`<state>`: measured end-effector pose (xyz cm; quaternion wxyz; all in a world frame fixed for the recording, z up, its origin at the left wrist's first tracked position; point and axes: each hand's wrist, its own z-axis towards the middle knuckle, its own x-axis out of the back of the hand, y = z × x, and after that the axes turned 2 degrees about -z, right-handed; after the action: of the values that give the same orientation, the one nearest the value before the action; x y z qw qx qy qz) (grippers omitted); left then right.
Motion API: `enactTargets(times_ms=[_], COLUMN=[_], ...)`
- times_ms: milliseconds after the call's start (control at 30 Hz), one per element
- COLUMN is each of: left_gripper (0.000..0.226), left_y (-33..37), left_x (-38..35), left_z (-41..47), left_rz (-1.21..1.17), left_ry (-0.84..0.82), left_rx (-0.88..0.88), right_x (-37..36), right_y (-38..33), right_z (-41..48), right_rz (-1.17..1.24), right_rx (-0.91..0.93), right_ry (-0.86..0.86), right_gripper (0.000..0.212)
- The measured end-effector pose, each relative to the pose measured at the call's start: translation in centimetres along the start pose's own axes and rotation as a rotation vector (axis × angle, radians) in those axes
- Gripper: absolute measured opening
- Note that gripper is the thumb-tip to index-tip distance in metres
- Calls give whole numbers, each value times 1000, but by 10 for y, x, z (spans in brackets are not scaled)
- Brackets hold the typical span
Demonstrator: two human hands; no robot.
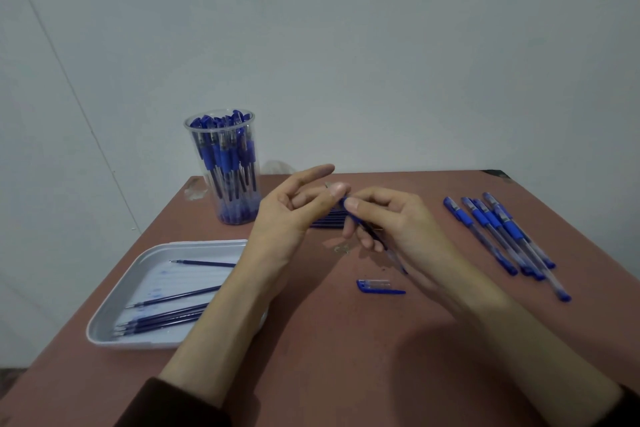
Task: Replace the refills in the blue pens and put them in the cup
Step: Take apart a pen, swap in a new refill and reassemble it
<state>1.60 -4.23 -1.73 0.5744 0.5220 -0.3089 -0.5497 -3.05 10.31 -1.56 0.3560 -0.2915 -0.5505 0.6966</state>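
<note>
My right hand [398, 222] grips an uncapped blue pen [375, 237] above the middle of the table, its barrel slanting down to the right. My left hand [294, 208] pinches the pen's front end between thumb and a finger, with the index finger stretched out. The pen's cap [379, 287] lies on the table below my hands. A clear cup [223, 166] full of blue pens stands at the back left. Several capped blue pens [502, 236] lie in a row on the right. Loose refills [327, 222] lie behind my hands, partly hidden.
A white tray [114, 319] with several dark blue refills sits at the front left, under my left forearm. The reddish table [329, 340] ends at a grey wall behind. A small scrap [343, 248] lies on the table under my hands.
</note>
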Motion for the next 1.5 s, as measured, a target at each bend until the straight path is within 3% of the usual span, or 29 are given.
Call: enactTargets(times_ms=[167, 300, 433, 533, 733, 1067, 1267, 1433, 1500], left_gripper=[26, 28, 30, 16, 30, 22, 26, 43, 46], left_y=[-2, 0, -2, -2, -2, 8, 10, -7, -13], left_x=[3, -3, -2, 3, -1, -2, -6, -3, 0], left_z=[1, -2, -1, 2, -1, -6, -7, 0, 2], left_rz=[39, 3, 13, 27, 58, -53, -85, 229, 664], left_ry=[-8, -78, -11, 26, -17, -216, -221, -152, -108], left_rx=[6, 3, -8, -3, -21, 21, 31, 9, -43], right_x=[1, -1, -3, -2, -5, -6, -2, 10, 16], right_y=[0, 3, 1, 0, 5, 1, 1, -8, -8], right_z=[5, 3, 1, 3, 3, -1, 1, 6, 9], right_rz=[44, 17, 95, 122, 31, 413, 419, 304, 245], right_rx=[-11, -16, -7, -10, -27, -253, -264, -166, -113], right_ry=[32, 13, -20, 12, 20, -196, -238, -29, 102], right_gripper=[15, 15, 18, 20, 14, 24, 24, 20, 19])
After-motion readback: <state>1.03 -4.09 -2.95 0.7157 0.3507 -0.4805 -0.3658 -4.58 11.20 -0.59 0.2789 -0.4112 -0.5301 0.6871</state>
